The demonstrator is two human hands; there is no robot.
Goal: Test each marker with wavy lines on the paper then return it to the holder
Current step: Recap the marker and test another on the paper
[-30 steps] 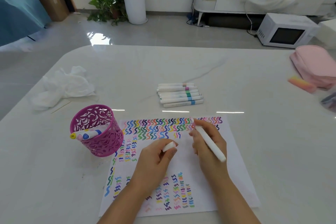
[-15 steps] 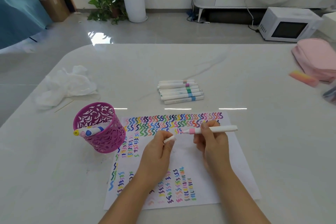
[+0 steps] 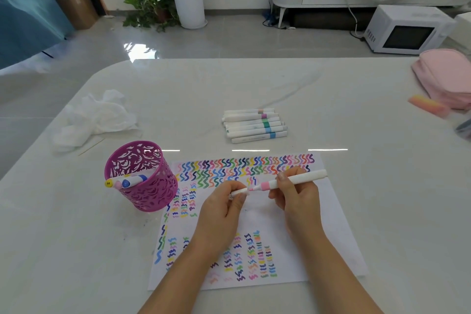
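A white sheet of paper [image 3: 334, 232] covered with coloured wavy lines lies in front of me. My right hand [image 3: 298, 199] grips a white marker with a pink band [image 3: 303, 178], held level above the paper, its pink tip pointing left. My left hand [image 3: 224, 206] pinches the white cap [image 3: 238, 192], whose open end is right at the marker's tip. A magenta cut-out holder [image 3: 145, 186] stands left of the paper with three markers [image 3: 127, 182] leaning in it. Several white markers [image 3: 254, 126] lie in a pile beyond the paper.
Crumpled white tissue [image 3: 96, 120] lies at the far left of the white table [image 3: 254, 89]. A pink pouch [image 3: 446, 76] and an orange-pink eraser [image 3: 428, 106] sit at the right edge. Beyond the table are a microwave [image 3: 407, 30] and potted plants [image 3: 163, 2] on the floor.
My right hand turned the marker from writing on the paper to lying level, tip pointing left. My left hand brought the cap up to meet the tip.
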